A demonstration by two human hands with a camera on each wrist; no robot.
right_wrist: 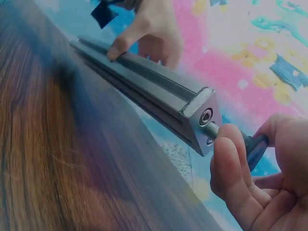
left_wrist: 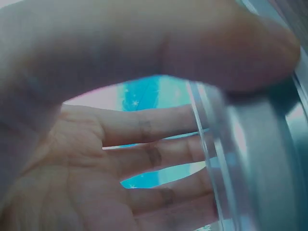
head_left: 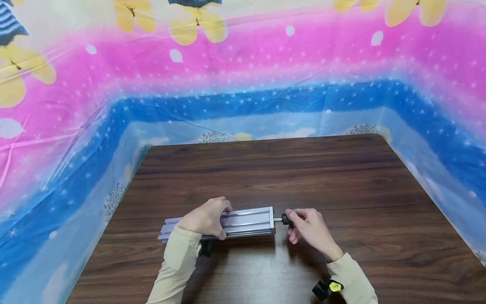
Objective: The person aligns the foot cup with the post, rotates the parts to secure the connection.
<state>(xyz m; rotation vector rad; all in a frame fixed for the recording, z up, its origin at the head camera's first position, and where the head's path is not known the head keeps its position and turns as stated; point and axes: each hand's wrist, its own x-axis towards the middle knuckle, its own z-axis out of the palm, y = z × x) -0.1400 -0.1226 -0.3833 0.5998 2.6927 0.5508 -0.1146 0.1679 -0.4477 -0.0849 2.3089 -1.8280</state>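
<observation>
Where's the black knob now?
In the head view, the black knob is right of centre, held by the right hand, on the threaded rod protruding from the metal profile.

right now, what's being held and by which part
The left hand holds the metal bar by its long sides; the right hand pinches the black knob.

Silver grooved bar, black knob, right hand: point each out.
Silver grooved bar (head_left: 248,221): head view, upper face toward its right end.
Black knob (right_wrist: 258,152): right wrist view, its side showing between the fingers.
Right hand (head_left: 312,229): head view, back of the hand.
</observation>
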